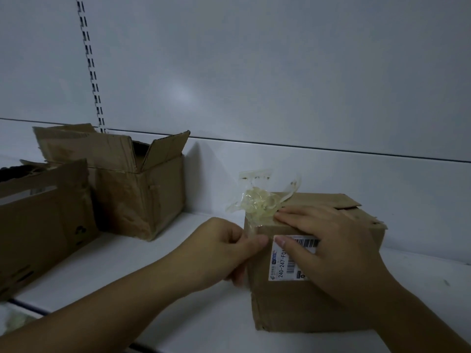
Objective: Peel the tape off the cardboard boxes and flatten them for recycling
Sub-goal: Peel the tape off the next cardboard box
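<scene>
L hand (224,248) pinches tape (260,203); white shelf (127,276), grey wall (254,72).

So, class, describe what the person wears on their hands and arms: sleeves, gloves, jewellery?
Nothing worn shows. The left hand and right hand are bare: no gloves, rings or watch. The left forearm and right forearm are bare down to the frame's edge; no sleeve comes into view. The right thumbnail looks short and unpainted.
</scene>
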`<state>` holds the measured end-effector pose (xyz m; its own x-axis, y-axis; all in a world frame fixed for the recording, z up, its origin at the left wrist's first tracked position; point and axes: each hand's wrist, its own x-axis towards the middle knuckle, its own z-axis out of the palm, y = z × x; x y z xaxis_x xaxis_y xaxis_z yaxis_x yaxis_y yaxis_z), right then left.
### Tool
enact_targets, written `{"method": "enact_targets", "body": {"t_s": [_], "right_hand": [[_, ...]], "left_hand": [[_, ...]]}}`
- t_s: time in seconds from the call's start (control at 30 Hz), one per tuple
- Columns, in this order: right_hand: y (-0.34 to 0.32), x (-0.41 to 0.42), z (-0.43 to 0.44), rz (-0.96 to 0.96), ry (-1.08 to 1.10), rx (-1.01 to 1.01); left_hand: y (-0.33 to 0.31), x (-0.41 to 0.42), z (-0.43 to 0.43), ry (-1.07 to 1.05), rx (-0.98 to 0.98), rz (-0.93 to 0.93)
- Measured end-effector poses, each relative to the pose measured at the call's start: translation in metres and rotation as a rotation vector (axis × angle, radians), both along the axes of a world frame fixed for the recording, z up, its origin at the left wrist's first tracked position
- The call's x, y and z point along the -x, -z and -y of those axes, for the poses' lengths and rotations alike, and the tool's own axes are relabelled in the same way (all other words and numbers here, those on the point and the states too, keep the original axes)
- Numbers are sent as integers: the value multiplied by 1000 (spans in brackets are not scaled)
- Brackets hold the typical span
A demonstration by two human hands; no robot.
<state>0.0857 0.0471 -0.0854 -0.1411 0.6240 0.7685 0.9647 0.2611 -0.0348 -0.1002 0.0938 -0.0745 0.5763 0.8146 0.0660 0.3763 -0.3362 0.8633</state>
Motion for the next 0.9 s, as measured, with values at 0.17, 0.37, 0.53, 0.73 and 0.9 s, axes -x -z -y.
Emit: {"method": "enact_targets", "body": {"t_s": [0.17, 0.37, 0.53, 0.73, 0.9], "right_hand": [[1, -1, 0, -16, -1, 4], [0, -1, -1, 6, 19, -6], [-2, 0, 1, -20, -4, 28], [-2, 0, 3, -39, -19, 33], [-1, 2, 3, -64, -20, -27]], "left_hand": [[-1, -2, 2, 5, -67, -40], [-6, -3, 0, 27, 76, 124], [-14, 1, 3, 81, 219, 317], [-23, -2, 0, 102, 612, 578], [-16, 3, 2, 37, -24, 379]]}}
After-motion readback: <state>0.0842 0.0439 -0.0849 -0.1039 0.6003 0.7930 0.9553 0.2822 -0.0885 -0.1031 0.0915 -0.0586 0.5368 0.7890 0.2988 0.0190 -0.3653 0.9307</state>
